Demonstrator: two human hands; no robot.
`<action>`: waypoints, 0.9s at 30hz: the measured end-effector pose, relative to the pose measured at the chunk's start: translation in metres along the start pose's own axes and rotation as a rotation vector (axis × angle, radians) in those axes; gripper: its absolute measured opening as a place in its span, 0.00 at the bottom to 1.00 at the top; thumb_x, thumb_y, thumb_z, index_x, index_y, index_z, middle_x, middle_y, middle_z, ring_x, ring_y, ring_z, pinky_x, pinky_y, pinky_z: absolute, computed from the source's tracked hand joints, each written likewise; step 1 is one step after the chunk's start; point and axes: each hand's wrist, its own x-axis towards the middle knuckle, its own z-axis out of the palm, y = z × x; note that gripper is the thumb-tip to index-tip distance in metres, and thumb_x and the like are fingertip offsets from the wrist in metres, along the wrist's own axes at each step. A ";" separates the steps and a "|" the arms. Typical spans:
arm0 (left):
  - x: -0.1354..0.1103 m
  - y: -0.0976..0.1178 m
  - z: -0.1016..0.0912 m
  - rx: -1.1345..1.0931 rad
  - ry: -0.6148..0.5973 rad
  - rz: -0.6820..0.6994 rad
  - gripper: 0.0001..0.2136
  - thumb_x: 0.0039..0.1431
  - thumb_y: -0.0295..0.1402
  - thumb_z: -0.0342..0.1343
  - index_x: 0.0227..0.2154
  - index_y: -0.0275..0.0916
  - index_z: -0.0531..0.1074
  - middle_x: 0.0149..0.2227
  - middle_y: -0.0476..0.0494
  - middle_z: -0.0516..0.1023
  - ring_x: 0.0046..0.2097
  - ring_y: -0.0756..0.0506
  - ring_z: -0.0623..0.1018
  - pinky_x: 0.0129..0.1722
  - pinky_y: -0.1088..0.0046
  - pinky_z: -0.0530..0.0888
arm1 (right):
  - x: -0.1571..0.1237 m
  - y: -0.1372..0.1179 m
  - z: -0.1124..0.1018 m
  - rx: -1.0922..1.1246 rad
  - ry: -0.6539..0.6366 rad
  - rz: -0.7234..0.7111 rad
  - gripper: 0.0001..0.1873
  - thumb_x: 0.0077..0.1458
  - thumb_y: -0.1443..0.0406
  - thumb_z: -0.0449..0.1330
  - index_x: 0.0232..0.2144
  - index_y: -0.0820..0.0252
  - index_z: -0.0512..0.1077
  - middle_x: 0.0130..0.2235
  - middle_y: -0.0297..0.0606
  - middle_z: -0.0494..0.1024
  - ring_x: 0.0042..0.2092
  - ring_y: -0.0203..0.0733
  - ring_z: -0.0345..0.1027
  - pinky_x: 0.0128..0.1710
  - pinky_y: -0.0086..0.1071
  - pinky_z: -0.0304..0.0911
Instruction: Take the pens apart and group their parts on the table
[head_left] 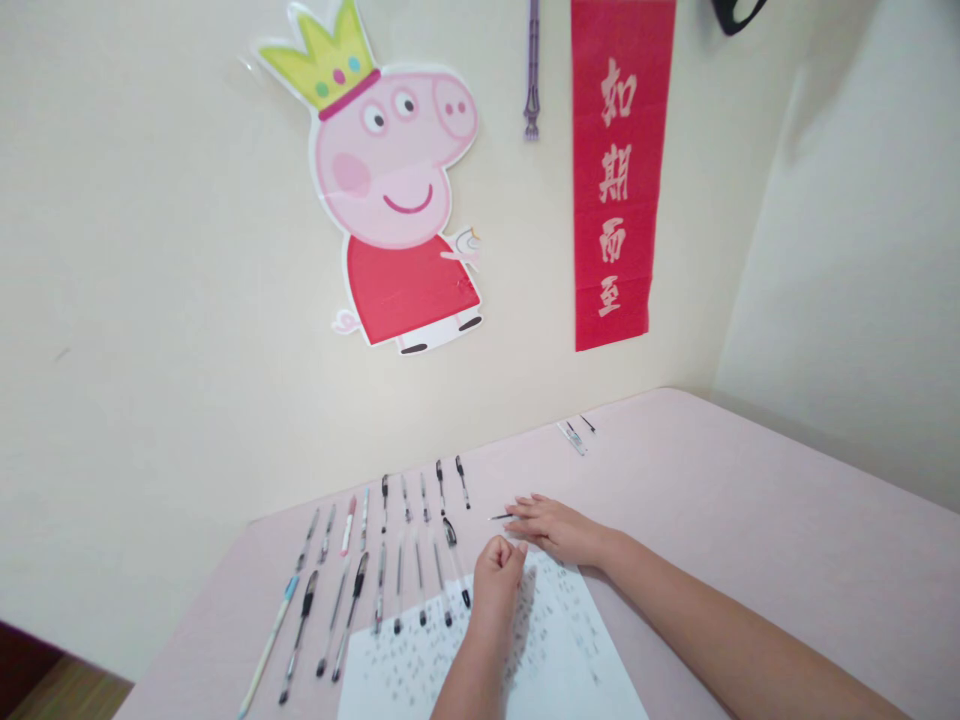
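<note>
My left hand (499,568) is closed in a fist over the upper part of a handwritten sheet of paper (420,672); whatever its fingers may hold is hidden. Just beyond it, my right hand (556,527) rests palm down on the table with its fingers stretched out. A thin dark rod, like a pen refill (498,517), pokes out from beneath those fingers, its other end covered. Nearest to my left hand on its left side lies a clear pen with a black cap (450,533), partly over the paper.
Several pens, such as a pale yellow and blue one (268,648), lie in two rows on the pink table (750,500). Shorter pens, one pink and white (349,526), form the back row. Small slim items (572,438) lie by the wall, below a red banner (619,180).
</note>
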 end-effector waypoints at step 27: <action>0.006 -0.011 -0.002 0.014 0.017 -0.010 0.25 0.39 0.48 0.63 0.15 0.41 0.52 0.13 0.58 0.54 0.17 0.56 0.54 0.19 0.79 0.52 | 0.045 0.102 0.010 -0.106 0.520 0.652 0.27 0.51 0.74 0.47 0.54 0.63 0.65 0.57 0.44 0.65 0.59 0.47 0.54 0.59 0.40 0.48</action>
